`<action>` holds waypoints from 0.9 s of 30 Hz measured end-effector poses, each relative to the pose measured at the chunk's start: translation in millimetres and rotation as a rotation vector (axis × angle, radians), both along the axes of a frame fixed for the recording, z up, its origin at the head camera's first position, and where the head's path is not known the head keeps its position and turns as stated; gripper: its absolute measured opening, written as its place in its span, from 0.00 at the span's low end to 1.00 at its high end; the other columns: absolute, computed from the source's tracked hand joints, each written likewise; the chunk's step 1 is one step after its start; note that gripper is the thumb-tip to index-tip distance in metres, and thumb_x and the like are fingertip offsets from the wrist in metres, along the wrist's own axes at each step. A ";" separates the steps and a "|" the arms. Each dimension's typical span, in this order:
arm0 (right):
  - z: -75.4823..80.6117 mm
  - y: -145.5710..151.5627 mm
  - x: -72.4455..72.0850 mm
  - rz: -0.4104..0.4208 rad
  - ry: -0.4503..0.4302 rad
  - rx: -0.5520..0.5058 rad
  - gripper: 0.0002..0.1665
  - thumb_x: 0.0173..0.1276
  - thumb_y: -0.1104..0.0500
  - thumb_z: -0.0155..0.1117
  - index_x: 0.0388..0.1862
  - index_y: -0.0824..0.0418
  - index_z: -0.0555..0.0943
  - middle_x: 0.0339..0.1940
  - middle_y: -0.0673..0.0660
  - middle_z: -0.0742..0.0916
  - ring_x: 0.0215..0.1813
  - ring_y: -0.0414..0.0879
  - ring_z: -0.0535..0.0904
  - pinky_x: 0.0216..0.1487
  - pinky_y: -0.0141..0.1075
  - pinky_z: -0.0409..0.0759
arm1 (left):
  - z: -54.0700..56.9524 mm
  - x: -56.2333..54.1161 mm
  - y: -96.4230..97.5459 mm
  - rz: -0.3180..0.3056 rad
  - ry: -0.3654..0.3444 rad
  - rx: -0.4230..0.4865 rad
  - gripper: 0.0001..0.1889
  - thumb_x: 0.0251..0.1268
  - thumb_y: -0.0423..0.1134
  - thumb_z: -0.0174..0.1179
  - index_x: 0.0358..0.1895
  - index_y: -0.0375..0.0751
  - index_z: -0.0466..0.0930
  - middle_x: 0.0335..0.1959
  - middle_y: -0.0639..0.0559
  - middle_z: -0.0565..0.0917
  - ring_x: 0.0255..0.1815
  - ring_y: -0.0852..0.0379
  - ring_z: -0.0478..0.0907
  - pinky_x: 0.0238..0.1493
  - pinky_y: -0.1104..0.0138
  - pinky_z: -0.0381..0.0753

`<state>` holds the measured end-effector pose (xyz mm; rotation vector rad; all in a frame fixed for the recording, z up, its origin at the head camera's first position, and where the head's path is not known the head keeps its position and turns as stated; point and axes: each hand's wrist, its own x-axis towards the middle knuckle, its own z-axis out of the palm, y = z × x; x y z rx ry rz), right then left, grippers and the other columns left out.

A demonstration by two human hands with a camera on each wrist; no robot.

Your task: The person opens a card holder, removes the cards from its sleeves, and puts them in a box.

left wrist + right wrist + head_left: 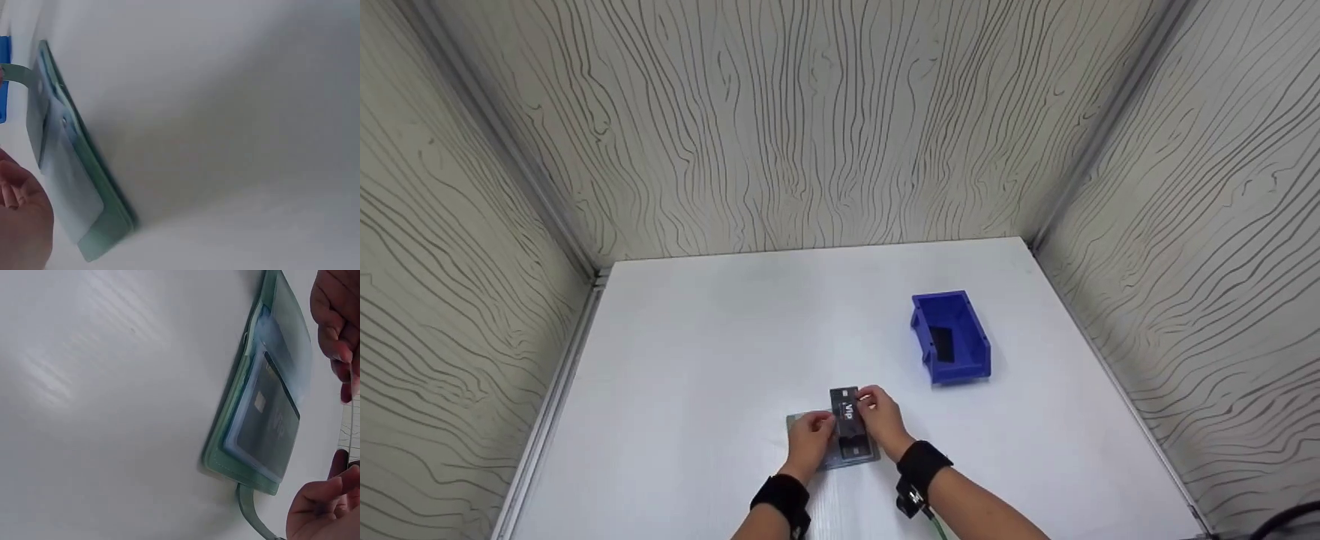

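Note:
A green card holder (793,427) with clear sleeves lies opened out on the white table. One black card (269,416) sits in a sleeve of it. Above the holder, a second black card (847,421) marked "Vip" is held up between both hands. My left hand (810,435) pinches its left edge, and my right hand (883,421) pinches its right edge. From the right wrist, this raised card (351,424) appears edge-on, apart from the holder. The left wrist view shows only part of the left hand (25,216) beside the clear sleeves (70,185).
A blue bin (979,352) stands to the right, farther back on the table (697,360), with a black card (941,343) inside. The holder's green strap (247,509) sticks out from one end. Wood-patterned walls (810,135) enclose the table at the back and sides.

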<state>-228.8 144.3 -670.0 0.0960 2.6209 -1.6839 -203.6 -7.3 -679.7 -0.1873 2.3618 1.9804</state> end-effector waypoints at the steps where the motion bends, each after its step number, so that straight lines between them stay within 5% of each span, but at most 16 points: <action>1: 0.6 1.1 0.5 0.016 0.014 0.019 0.09 0.64 0.70 0.58 0.44 0.68 0.77 0.34 0.59 0.83 0.30 0.41 0.73 0.31 0.32 0.73 | 0.4 -0.7 1.5 0.003 -0.028 0.046 0.11 0.64 0.32 0.60 0.41 0.25 0.81 0.30 0.44 0.84 0.29 0.58 0.80 0.31 0.71 0.78; 5: 3.2 5.7 5.7 0.077 0.107 0.149 0.14 0.65 0.65 0.62 0.50 0.65 0.77 0.44 0.59 0.81 0.33 0.42 0.73 0.33 0.31 0.74 | 0.8 -3.6 4.6 0.029 -0.091 0.107 0.11 0.63 0.32 0.60 0.42 0.24 0.80 0.31 0.43 0.85 0.29 0.59 0.81 0.32 0.69 0.80; 9: 5.2 11.1 16.7 0.148 0.261 0.350 0.25 0.59 0.57 0.70 0.55 0.60 0.77 0.57 0.57 0.76 0.50 0.49 0.76 0.48 0.40 0.78 | 1.7 -6.2 5.5 0.058 -0.128 0.144 0.12 0.63 0.31 0.59 0.43 0.23 0.80 0.30 0.45 0.85 0.29 0.58 0.80 0.32 0.69 0.80; 12: 2.1 16.0 23.6 0.255 0.503 0.596 0.27 0.52 0.56 0.75 0.53 0.58 0.80 0.57 0.56 0.78 0.56 0.51 0.76 0.52 0.45 0.78 | 2.9 -7.1 6.0 0.062 -0.143 0.148 0.13 0.64 0.32 0.59 0.44 0.22 0.80 0.31 0.46 0.85 0.30 0.57 0.81 0.33 0.69 0.81; 16: -4.7 22.2 23.2 0.308 0.848 0.841 0.21 0.49 0.61 0.75 0.46 0.59 0.85 0.47 0.53 0.85 0.48 0.47 0.81 0.47 0.41 0.80 | 6.8 -5.8 7.4 0.024 -0.179 0.163 0.15 0.65 0.36 0.59 0.46 0.24 0.80 0.32 0.47 0.84 0.31 0.58 0.81 0.36 0.66 0.82; 23: -1.9 44.4 8.8 0.271 1.074 0.875 0.18 0.52 0.68 0.68 0.44 0.61 0.87 0.43 0.52 0.88 0.43 0.46 0.83 0.44 0.40 0.81 | 11.8 -4.6 12.0 -0.048 -0.172 0.225 0.19 0.68 0.41 0.58 0.51 0.25 0.78 0.37 0.42 0.84 0.36 0.55 0.82 0.40 0.65 0.83; 27: 7.8 70.8 -7.2 0.172 1.088 0.791 0.21 0.53 0.71 0.65 0.49 0.64 0.85 0.46 0.56 0.88 0.46 0.50 0.83 0.47 0.43 0.81 | 7.2 -2.5 7.3 -0.049 -0.037 -0.056 0.15 0.66 0.37 0.59 0.52 0.31 0.80 0.42 0.43 0.85 0.44 0.51 0.82 0.47 0.60 0.81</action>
